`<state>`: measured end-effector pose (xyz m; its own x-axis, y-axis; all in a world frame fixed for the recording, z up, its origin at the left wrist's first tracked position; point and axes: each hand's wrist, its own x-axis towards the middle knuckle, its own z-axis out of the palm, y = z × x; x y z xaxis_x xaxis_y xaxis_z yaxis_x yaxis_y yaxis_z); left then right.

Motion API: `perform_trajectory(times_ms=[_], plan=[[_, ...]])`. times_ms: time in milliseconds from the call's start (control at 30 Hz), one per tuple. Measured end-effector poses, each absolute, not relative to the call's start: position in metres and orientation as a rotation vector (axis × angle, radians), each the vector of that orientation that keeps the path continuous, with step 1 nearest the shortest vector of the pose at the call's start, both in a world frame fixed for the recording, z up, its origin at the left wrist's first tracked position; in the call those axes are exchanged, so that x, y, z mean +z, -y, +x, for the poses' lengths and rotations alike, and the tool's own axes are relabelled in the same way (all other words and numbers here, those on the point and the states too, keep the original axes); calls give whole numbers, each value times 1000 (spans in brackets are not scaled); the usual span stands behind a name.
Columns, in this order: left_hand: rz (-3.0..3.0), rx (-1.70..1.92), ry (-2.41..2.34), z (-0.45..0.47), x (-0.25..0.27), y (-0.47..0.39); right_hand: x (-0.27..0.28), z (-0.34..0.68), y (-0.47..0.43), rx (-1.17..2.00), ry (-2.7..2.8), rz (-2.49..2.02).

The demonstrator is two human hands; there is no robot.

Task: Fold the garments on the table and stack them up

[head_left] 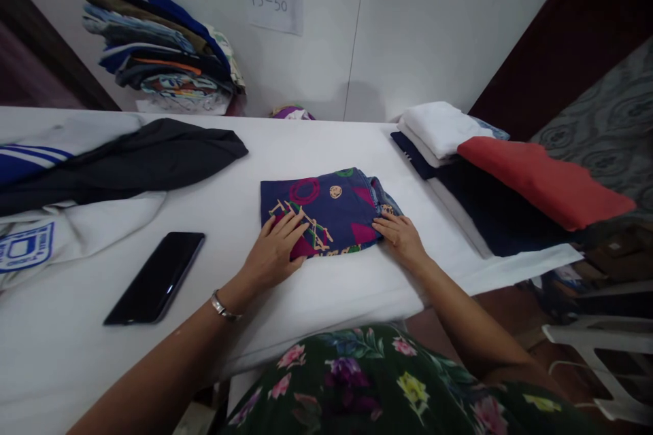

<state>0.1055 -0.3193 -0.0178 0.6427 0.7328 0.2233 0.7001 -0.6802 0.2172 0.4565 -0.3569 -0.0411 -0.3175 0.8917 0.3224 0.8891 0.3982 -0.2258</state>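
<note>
A folded navy garment (326,214) with magenta, green and tan printed shapes lies flat on the white-covered table (337,299) in front of me. At its right end a denim-like edge shows. My left hand (278,245) rests on the garment's lower left part, palm down with the fingers stretched out. On the lower right end lies my right hand (400,238), its fingers extended over the edge and the thumb mostly hidden. A black phone (156,279) lies to the left of my left hand.
Dark and white clothes (194,156) lie loose at the left. Folded clothes, with a red one (541,180) on top, are stacked at the right. A tall clothes pile (163,47) stands behind the table by the wall. A white plastic stool (596,353) is at lower right.
</note>
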Motion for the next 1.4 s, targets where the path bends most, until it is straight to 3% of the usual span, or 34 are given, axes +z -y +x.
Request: perform_trajectory(times_ms=[367,1100,1400], plan=[[2807,284,-1239,93,-20,322,-57,458,362,28,2293,-1539],[2719,396,-1448,76,-39,320,-59,438,356,210,2266,-1489],[2496,509,-1229,65,-25,315,-9,419,333,459,2112,-1607]])
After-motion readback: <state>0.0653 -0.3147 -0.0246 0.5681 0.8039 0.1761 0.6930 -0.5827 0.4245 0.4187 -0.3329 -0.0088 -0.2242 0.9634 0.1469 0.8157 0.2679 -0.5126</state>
